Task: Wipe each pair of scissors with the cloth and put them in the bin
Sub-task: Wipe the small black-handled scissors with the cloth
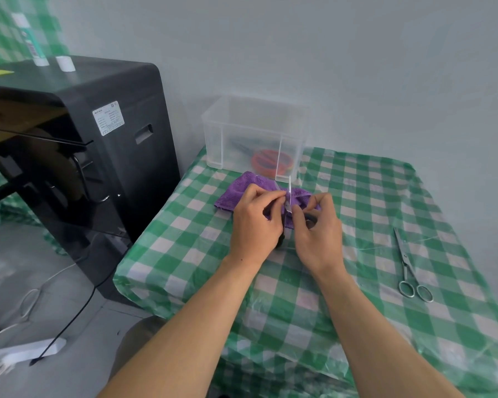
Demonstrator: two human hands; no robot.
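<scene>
Wiping: the step in hand appears to be the rubbing of 1 pair, the dark-handled scissors [290, 188], held between both hands just above the cloth [233, 193].
Left hand [256, 218]: fingers curled together, pinching what looks like a fold of the cloth against the blade. I judge this is so the fabric, not skin, runs along the edge.
Right hand [318, 229]: fingers clamped on the scissors near the pivot, with a dark handle showing beneath them. It probably steadies the tool, with the tip aimed away toward 12 o'clock.
Cloth: purple, mostly lying on the table [184, 254], so only 1 fold needs lifting.
Bin [210, 124]: clear, at 12 o'clock from the hands, just beyond the cloth. That makes for a short drop once wiping ends.
Red-handled scissors [270, 163]: already inside the bin, seen blurred through its wall.
Steel scissors [406, 262]: closed and flat on the table at 3 o'clock from the hands, well apart and untouched, likely next in line.
Progress: roughly midway, by my judgement, with at least 1 pair binned, 1 being cleaned and 1 waiting.
Risk: the blade sits close to the fingertips, so a slip could nick them.
</scene>
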